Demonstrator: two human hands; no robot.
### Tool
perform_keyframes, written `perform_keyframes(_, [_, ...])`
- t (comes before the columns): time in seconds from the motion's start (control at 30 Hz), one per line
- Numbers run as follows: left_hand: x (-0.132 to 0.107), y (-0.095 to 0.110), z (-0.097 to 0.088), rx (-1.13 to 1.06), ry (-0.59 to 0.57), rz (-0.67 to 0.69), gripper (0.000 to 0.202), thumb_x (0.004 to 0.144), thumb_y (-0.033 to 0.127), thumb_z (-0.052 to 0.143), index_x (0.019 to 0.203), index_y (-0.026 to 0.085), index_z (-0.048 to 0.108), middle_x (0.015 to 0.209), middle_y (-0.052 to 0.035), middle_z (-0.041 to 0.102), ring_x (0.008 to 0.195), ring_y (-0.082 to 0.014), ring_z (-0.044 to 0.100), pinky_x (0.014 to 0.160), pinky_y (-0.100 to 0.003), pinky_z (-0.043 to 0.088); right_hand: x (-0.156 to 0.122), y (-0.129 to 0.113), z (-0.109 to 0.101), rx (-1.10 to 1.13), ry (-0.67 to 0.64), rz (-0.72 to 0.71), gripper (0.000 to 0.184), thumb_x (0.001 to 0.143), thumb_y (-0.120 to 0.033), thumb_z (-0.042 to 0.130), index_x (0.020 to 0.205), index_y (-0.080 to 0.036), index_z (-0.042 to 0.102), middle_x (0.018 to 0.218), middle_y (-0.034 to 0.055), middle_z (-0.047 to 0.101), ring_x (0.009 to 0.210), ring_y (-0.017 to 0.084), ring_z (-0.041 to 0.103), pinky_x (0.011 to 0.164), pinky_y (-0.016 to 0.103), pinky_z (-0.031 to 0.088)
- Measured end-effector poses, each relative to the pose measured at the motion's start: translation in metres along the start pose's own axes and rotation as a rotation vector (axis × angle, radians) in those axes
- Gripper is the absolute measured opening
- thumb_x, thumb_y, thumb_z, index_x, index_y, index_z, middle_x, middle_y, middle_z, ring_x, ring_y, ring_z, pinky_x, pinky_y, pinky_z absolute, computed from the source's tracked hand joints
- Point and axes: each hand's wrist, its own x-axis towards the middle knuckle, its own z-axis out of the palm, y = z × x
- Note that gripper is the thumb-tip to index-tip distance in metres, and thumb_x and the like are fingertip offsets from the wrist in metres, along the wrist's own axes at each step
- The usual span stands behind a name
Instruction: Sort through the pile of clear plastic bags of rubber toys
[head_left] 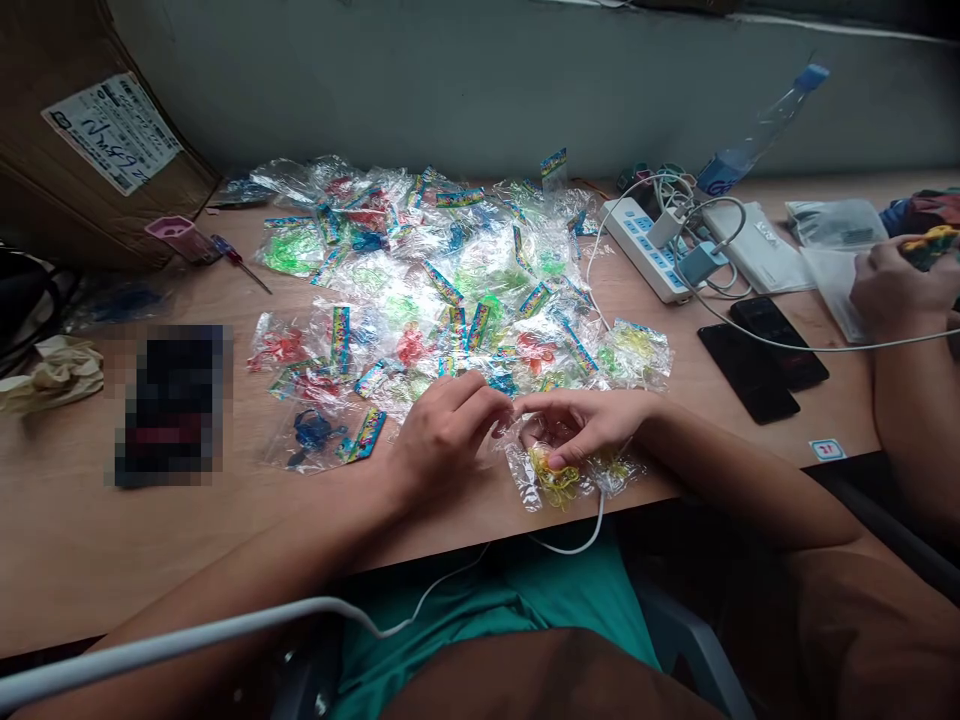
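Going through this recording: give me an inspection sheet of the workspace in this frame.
Surface: wooden desk, crowded with items.
Job's things: heap of clear plastic packets with colourful contents and printed strips; yellow-filled packet at the desk's front edge.
Hands: right hand has its fingers on the yellow-filled packet; left hand meets it fingertip to fingertip. A co-worker's hand at right holds something multicoloured.
Clutter: screwdriver, pink holder, crumpled cloth, pixelated object, two black phones.
Cables: white power strip with chargers; white cable hanging over the desk's front edge.
Surroundings: labelled cardboard box, grey wall, plastic water bottle.
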Motion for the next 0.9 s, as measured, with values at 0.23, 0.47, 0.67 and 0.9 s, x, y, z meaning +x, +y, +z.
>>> perform_keyframes(0.23, [-0.0043, 0.0017, -0.0060, 0.074, -0.077, 0.030, 0.013, 0.109, 0.019, 0.049, 0.107, 0.020, 0.061, 0.087, 0.0001, 0.059, 0.065, -0.0095, 0.056, 0.053, -0.019, 0.039, 0.0023, -0.0037, 0.0026, -0.028, -0.026, -0.009, 0.035, 0.091, -0.031, 0.082, 0.108, -0.020, 0.053, 0.092, -0.0025, 0.057, 0.076, 0.007, 0.056, 0.061, 0.017, 0.046])
perform_keyframes(0.47, [-0.0057, -0.0009, -0.0063, 0.095, -0.088, 0.073, 0.015, 0.108, 0.017, 0.047, 0.106, 0.020, 0.062, 0.083, 0.0015, 0.061, 0.058, -0.0089, 0.053, 0.049, -0.021, 0.036, 0.0023, -0.0015, 0.0026, -0.009, -0.041, 0.016, 0.036, 0.091, -0.032, 0.083, 0.099, -0.021, 0.049, 0.086, -0.0048, 0.054, 0.072, 0.006, 0.053, 0.061, 0.016, 0.047])
perform_keyframes(0.67, [-0.0094, -0.0055, -0.0085, -0.024, -0.127, 0.000, 0.011, 0.108, 0.017, 0.049, 0.106, 0.020, 0.059, 0.081, 0.0030, 0.070, 0.064, -0.0088, 0.066, 0.057, -0.020, 0.043, 0.0028, 0.0044, -0.0040, -0.027, -0.033, -0.008, 0.055, 0.093, -0.032, 0.081, 0.137, -0.023, 0.050, 0.092, -0.0027, 0.060, 0.073, 0.007, 0.059, 0.063, 0.018, 0.050])
perform_keyframes(0.9, [-0.0056, -0.0074, -0.0072, 0.060, -0.045, 0.053, 0.016, 0.110, 0.023, 0.048, 0.106, 0.020, 0.063, 0.078, 0.0018, 0.076, 0.059, -0.0104, 0.067, 0.056, -0.022, 0.043, 0.0080, -0.0009, -0.0029, 0.010, -0.092, -0.052, 0.038, 0.090, -0.032, 0.084, 0.117, -0.016, 0.062, 0.093, -0.0007, 0.061, 0.074, 0.007, 0.059, 0.062, 0.016, 0.048])
